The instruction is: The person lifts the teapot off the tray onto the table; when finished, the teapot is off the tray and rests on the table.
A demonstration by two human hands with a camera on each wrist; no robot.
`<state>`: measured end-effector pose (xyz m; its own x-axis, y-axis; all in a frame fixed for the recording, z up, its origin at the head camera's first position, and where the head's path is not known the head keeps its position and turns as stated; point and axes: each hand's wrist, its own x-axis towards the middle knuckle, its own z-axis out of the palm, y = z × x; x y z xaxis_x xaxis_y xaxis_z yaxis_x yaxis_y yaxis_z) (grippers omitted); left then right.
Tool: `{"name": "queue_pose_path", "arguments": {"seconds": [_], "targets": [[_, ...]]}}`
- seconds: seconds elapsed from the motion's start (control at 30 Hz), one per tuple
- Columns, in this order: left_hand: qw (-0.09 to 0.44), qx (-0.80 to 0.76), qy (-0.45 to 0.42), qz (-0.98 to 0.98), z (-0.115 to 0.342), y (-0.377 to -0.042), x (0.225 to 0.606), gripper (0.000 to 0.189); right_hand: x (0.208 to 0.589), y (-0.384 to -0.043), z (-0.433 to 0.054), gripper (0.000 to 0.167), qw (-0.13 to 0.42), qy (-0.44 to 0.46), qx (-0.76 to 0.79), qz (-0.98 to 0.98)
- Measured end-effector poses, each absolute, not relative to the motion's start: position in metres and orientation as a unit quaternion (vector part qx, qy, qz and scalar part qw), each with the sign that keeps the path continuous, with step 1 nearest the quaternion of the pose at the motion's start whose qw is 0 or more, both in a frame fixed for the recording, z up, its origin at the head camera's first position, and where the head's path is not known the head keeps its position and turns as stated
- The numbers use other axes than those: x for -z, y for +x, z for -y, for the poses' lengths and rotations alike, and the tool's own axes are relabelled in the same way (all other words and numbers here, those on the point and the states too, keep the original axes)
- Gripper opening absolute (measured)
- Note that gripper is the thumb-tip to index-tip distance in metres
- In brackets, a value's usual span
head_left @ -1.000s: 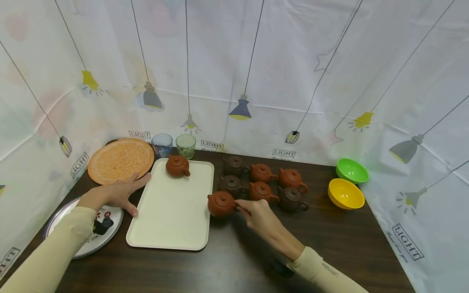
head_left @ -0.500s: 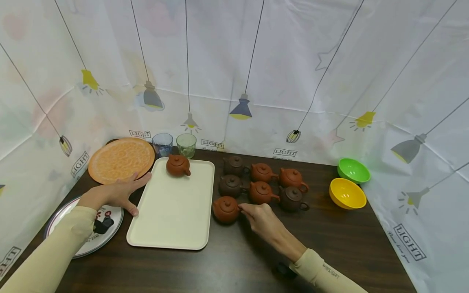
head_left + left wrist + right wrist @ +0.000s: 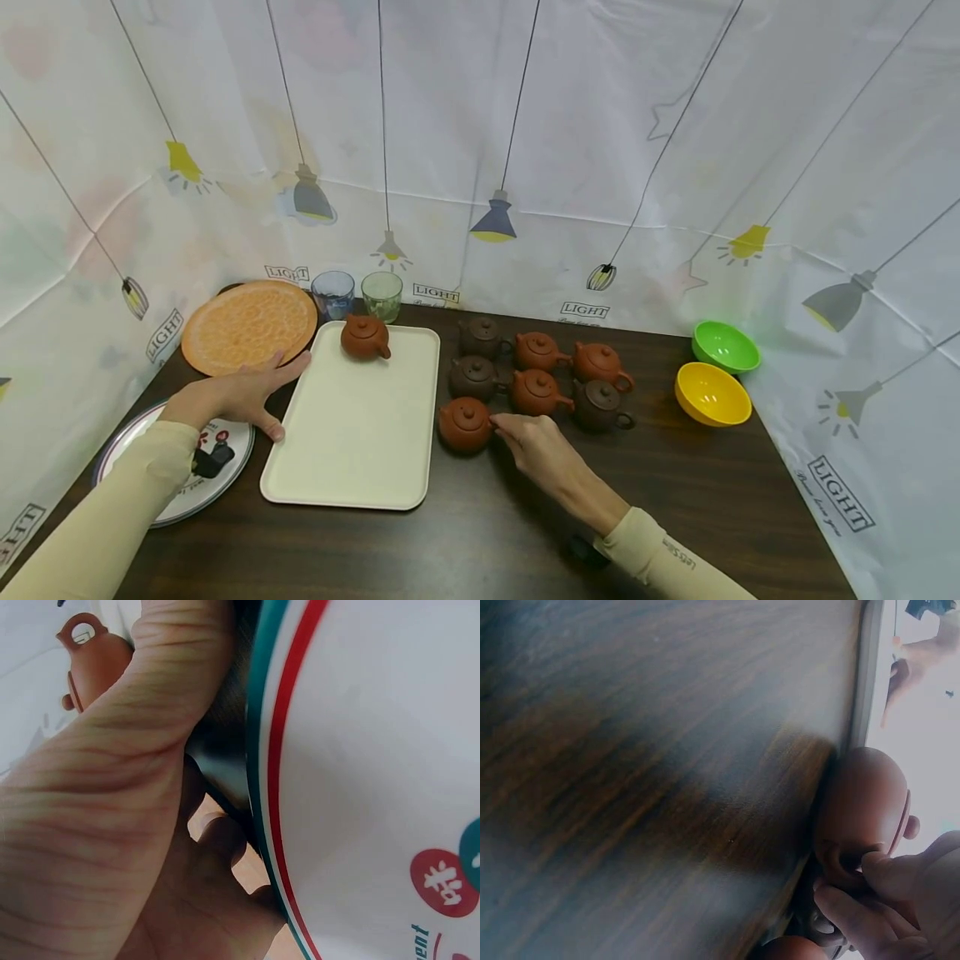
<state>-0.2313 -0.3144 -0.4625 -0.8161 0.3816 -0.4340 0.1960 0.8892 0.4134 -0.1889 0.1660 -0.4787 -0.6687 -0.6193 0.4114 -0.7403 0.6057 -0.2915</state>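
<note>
My right hand (image 3: pixel 543 450) pinches the handle of a reddish-brown clay teapot (image 3: pixel 464 426) between thumb and fingers. This teapot stands upright just right of the cream tray (image 3: pixel 352 450); the right wrist view shows its rounded body (image 3: pixel 866 802) and the fingers at its handle. My left hand (image 3: pixel 236 398) lies along the tray's left edge, fingers spread and thumb at the rim. Another reddish-brown teapot (image 3: pixel 364 337) sits at the back of the tray. Behind the pinched teapot is a cluster of reddish (image 3: pixel 535 392) and dark brown teapots (image 3: pixel 472 377).
A round plate (image 3: pixel 206 483) lies under the left forearm, with an orange round mat (image 3: pixel 251 329) behind. Blue (image 3: pixel 333 293) and green glasses (image 3: pixel 382 296) stand at the back. Green (image 3: pixel 725 347) and yellow bowls (image 3: pixel 712 395) sit at the right.
My right hand has shifted the teapot slightly right, away from the tray's edge, and its motion has nearly stopped. My left hand has stayed at the tray.
</note>
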Motion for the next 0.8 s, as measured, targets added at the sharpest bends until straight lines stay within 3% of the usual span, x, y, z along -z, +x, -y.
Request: {"name": "queue_pose_path", "arguments": {"seconds": [0.57, 0.7, 0.8], "targets": [[0.265, -0.178, 0.158, -0.934, 0.311, -0.235, 0.466, 0.141, 0.462, -0.187, -0.165, 0.039, 0.146, 0.400, -0.239, 0.873], [0.264, -0.173, 0.150, -0.937, 0.312, -0.234, 0.466, 0.143, 0.447, -0.191, -0.148, 0.037, 0.145, 0.408, -0.252, 0.865], [0.266, -0.174, 0.148, -0.937, 0.314, -0.233, 0.466, 0.143, 0.432, -0.197, -0.127, 0.023, 0.125, 0.403, -0.260, 0.868]]}}
